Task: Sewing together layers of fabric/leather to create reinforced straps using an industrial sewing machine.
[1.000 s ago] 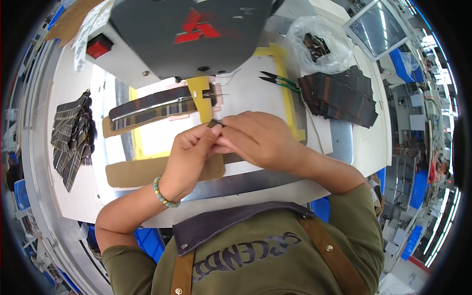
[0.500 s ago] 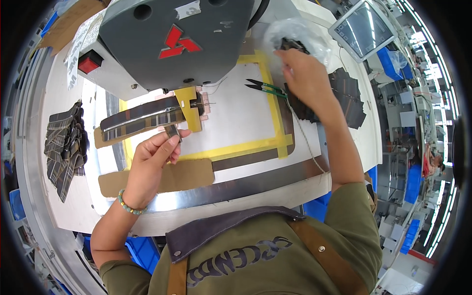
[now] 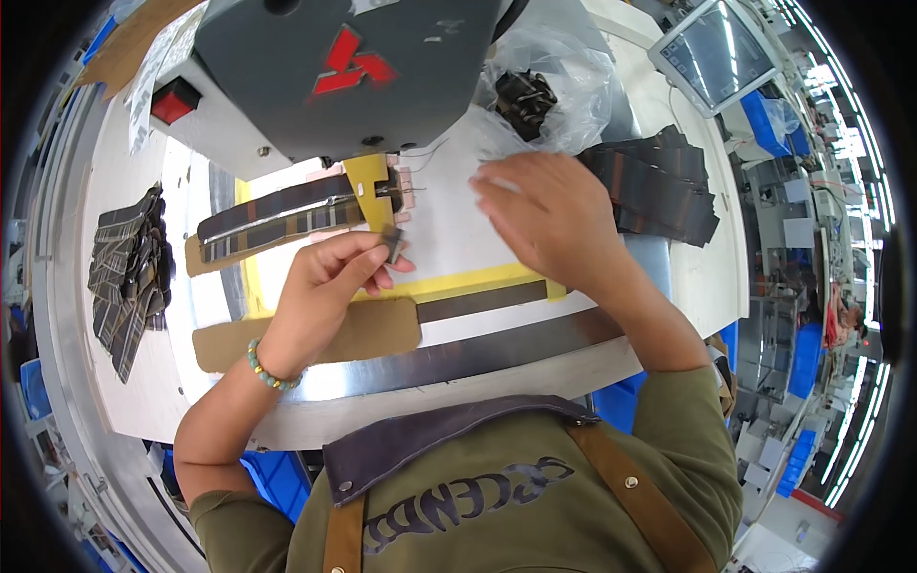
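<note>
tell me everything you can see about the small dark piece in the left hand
The small dark piece is a short, flat, roughly rectangular scrap, dark grey and stiff-looking, perhaps leather or fabric; its material is too small to tell. The left hand pinches its lower end between thumb and fingertips, so it stands nearly upright above the white work surface. It sits just below the yellow clamp of the grey sewing machine, not touching it. The right hand is apart from it.
</note>
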Demonstrator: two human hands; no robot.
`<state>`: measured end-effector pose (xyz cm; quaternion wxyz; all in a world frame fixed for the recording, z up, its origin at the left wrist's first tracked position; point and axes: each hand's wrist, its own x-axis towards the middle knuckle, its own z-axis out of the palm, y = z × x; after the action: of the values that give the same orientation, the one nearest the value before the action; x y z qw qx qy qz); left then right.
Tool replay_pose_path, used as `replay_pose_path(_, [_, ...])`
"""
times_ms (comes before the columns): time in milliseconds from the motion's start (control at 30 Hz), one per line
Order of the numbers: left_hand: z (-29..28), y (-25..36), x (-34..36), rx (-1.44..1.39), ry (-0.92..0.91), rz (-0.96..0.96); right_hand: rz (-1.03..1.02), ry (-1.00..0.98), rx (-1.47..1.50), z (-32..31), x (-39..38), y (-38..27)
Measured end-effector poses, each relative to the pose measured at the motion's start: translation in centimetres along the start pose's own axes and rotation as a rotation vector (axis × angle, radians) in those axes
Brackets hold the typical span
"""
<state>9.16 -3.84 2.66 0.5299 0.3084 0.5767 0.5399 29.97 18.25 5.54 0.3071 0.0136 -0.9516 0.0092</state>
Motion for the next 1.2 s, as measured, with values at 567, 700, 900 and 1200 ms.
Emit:
replay_pose_path(567, [-1.7, 1.0, 1.7, 1.19, 0.289, 0.72, -0.21, -0.03, 0.06, 6.6, 2.1, 0.5])
replay_pose_path(700, [-3.2, -0.5, 3.2, 1.437, 0.269, 0.961, -0.228, 0.057, 0.062, 9.5, 2.7, 1.1])
replay_pose_path(900, [-3.0, -0.7, 3.3, 1.46, 0.118, 0.875, -0.227, 0.025, 0.061, 10.1, 2.7, 1.1])
replay_pose_path(1200, [-3.1, -0.7, 3.6, 1.442, 0.081, 0.768, -0.206, -0.062, 0.054, 9.2, 2.7, 1.0])
